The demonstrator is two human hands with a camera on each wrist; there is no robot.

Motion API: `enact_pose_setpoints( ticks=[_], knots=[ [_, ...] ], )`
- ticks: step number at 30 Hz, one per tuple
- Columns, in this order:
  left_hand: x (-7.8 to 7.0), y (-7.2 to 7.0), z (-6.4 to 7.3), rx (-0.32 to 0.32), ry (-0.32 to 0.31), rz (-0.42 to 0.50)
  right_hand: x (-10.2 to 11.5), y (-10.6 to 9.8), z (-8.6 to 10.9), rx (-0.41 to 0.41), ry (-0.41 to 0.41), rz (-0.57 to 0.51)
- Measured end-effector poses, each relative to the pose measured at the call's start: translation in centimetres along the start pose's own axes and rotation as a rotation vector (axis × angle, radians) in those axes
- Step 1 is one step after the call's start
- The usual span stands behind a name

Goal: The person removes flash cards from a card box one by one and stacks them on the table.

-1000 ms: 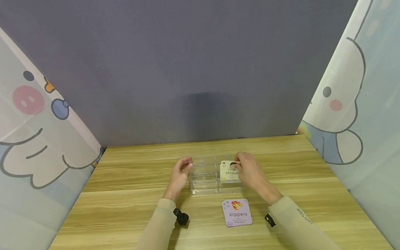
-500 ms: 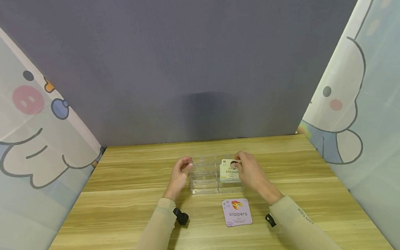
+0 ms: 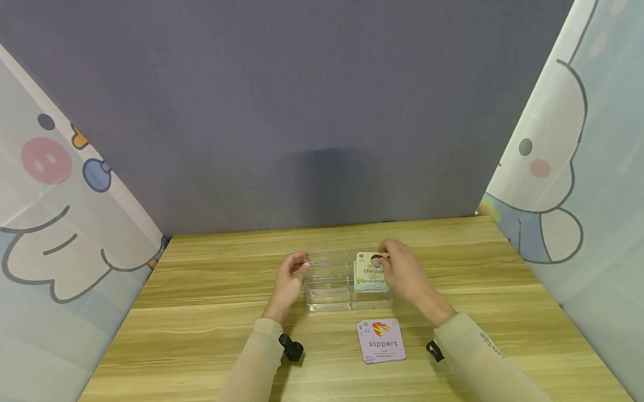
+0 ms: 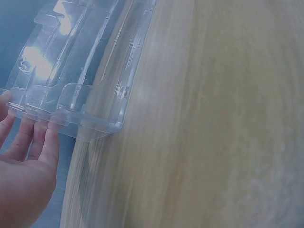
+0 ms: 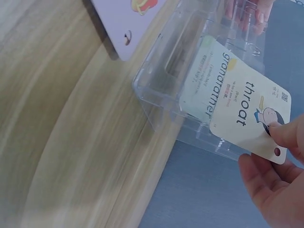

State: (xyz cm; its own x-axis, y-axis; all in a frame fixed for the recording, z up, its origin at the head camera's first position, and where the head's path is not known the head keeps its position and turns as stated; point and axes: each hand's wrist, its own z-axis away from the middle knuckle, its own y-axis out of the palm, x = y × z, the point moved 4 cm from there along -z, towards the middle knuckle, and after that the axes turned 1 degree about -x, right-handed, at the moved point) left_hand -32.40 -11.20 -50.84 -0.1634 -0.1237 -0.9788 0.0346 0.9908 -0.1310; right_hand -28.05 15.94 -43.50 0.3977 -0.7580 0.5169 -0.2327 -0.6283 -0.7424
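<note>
A clear plastic card rack (image 3: 329, 296) with stepped compartments in two columns stands on the table. My left hand (image 3: 287, 285) grips its left side, and in the left wrist view the fingers (image 4: 34, 140) wrap the rack's end. Between thumb and fingers my right hand (image 3: 408, 276) pinches a pale yellow "throat" flash card (image 5: 247, 111) by its right edge. That card slants up in front of the rack's right column. Partly covered behind it is a pale green flash card (image 5: 205, 78), its word looking like "grandfather". Toward the front lies a lilac "slippers" flash card (image 3: 382, 342).
The wood-grain table (image 3: 197, 334) extends to both sides. A dark grey panel (image 3: 315, 102) rises at its back edge, with cartoon-printed curtains (image 3: 624, 192) left and right. Black straps (image 3: 292, 348) sit at the wrists.
The "throat" card has risen slightly with my right hand, uncovering the word on the card beneath it. My left hand stays on the rack, and the "slippers" card has not moved.
</note>
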Motion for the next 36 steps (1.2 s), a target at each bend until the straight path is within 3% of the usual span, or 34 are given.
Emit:
enact_pose_setpoints(
  ticks=[11,26,36],
  knots=[
    [0.0,0.0,0.0,-0.007,0.001,-0.006,0.0,-0.2,-0.1,0.034,0.025,-0.048],
    [0.0,0.0,0.0,0.002,-0.017,0.013,0.1,-0.7,0.6,0.028,0.012,-0.145],
    [-0.1,0.0,0.1,0.000,-0.012,0.003,0.2,-1.0,0.9,0.024,0.052,-0.210]
  ],
)
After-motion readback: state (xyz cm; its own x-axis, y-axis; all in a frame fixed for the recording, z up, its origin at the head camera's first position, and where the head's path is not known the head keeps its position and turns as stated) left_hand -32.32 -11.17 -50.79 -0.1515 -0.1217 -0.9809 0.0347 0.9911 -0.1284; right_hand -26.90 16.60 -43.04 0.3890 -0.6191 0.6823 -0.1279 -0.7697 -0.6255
